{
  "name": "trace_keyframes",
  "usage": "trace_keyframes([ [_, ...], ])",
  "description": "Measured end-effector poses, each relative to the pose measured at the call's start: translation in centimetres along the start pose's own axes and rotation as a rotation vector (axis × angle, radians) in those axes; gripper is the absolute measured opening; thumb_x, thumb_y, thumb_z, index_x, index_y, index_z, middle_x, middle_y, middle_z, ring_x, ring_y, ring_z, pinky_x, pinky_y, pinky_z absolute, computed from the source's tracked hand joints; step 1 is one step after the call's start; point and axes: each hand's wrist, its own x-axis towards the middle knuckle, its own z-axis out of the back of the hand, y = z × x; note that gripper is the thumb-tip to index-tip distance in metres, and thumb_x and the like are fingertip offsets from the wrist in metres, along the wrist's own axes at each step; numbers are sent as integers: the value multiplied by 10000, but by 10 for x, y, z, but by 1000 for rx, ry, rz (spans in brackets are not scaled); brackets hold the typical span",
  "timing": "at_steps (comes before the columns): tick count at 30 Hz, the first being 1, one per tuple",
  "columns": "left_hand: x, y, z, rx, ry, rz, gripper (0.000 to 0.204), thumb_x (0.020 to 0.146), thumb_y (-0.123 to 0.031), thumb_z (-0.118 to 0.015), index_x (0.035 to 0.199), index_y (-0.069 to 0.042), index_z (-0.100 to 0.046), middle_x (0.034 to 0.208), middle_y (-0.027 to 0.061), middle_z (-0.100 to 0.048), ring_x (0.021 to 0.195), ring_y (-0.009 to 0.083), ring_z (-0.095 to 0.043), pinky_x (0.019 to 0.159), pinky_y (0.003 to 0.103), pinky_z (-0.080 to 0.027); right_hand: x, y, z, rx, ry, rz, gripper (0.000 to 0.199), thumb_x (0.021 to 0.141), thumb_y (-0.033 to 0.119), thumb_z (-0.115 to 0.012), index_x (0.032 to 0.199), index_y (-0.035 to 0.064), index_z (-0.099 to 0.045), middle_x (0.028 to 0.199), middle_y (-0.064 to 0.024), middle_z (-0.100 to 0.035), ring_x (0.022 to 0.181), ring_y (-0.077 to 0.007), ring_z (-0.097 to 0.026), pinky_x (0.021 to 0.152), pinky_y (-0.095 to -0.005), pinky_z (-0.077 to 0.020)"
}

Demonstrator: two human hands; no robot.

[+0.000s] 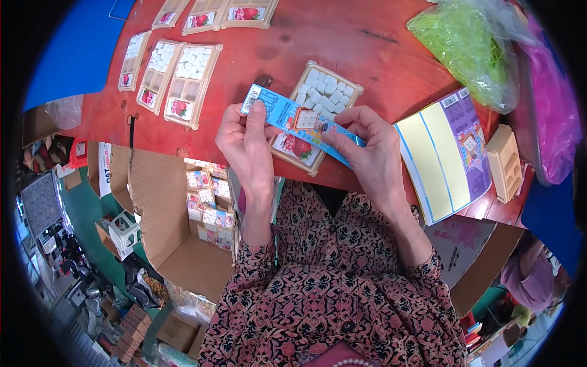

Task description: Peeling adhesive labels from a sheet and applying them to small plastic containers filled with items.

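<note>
Between my two hands I hold a narrow blue printed strip (282, 111), with a barcode at its left end. My left hand (247, 137) pinches that end between thumb and fingers. Toward the other end my right hand (370, 144) grips it, thumb on top. Under the strip lies a beige compartment tray (358, 90), partly hidden. Its far part is filled with small white pillow-shaped pieces (323, 88). A strawberry-printed packet (292, 145) sits in its near compartment.
More filled beige trays (215, 58) stand at the far left. On the right are a printed sheet stack (428, 156), stacked beige trays (504, 164), a bag of green strands (468, 46) and a pink bag (553, 104). An open cardboard box (165, 214) with packs sits lower left.
</note>
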Motion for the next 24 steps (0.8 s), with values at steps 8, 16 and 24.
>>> trace_keyframes([
  [8, 0, 2, -1, 56, -4, -66, 173, 915, -116, -577, 807, 17, -551, 677, 42, -601, 550, 64, -564, 491, 192, -477, 3, -2, -3, 16, -36, -1, 158, 754, 69, -697, 848, -5, -594, 613, -63, -600, 558, -84, -543, 527, -267, -432],
  [16, -1, 3, -4, 94, -28, -96, 148, 905, -81, -578, 801, 23, -559, 639, 28, -594, 532, 53, -542, 478, 197, -435, 5, -4, -4, 29, -30, -27, 151, 748, 67, -696, 809, -7, -579, 616, -72, -608, 558, -83, -548, 524, -269, -437],
  [24, 1, 13, -2, 406, -116, -235, 91, 843, -11, -602, 801, 67, -579, 727, 75, -553, 607, 109, -514, 535, 272, -412, 6, -1, -1, -20, -34, -44, 182, 731, 82, -710, 799, -14, -571, 656, -109, -638, 605, -113, -600, 554, -283, -472],
])
